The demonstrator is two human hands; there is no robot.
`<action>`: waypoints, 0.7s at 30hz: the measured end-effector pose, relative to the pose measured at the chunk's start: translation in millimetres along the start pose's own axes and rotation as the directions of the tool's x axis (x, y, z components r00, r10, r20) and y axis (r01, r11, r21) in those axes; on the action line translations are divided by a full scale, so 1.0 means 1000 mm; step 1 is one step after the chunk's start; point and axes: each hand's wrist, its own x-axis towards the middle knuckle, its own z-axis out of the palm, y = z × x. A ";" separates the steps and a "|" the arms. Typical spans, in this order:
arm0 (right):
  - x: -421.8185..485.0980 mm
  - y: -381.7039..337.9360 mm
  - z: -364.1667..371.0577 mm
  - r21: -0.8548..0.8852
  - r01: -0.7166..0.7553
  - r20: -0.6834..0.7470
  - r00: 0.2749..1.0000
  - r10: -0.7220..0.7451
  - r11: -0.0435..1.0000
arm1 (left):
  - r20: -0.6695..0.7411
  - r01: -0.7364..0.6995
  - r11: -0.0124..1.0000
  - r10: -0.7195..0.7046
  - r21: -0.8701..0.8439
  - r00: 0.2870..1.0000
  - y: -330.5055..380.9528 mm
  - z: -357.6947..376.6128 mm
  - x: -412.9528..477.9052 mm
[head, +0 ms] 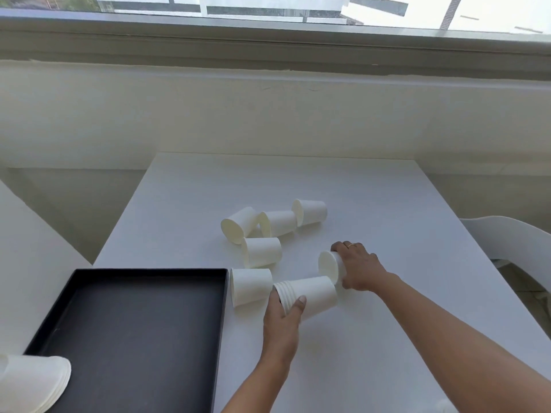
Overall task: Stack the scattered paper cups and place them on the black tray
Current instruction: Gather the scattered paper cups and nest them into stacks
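Lying loose: five single cups (262, 252)

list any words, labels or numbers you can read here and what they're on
None: no readable text anywhere.
The loose cups and the stack of cups are plain white.
The black tray shows no label.
The white table is unmarked.

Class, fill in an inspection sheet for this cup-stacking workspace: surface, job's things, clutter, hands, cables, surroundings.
Surface: white table.
Job's things: black tray, a cup stack at its near corner; five loose cups lying on their sides.
Clutter: nothing seen.
Hands: left hand grips nested stack; right hand grips single cup.
Cables: nothing seen.
Surroundings: window, white chair.
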 end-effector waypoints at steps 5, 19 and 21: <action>-0.023 -0.002 -0.002 0.173 0.100 0.001 0.995 -0.101 0.980 | -0.045 0.019 0.999 -0.018 0.026 0.999 0.000 0.002 0.000; -0.060 -0.040 0.004 0.178 0.307 -0.057 0.952 -0.302 0.935 | 0.052 0.038 0.996 -0.042 0.080 0.998 0.002 0.010 -0.005; -0.064 -0.046 0.006 0.140 0.314 -0.060 0.949 -0.308 0.939 | 0.074 0.025 0.996 -0.032 0.089 0.997 0.003 0.011 -0.006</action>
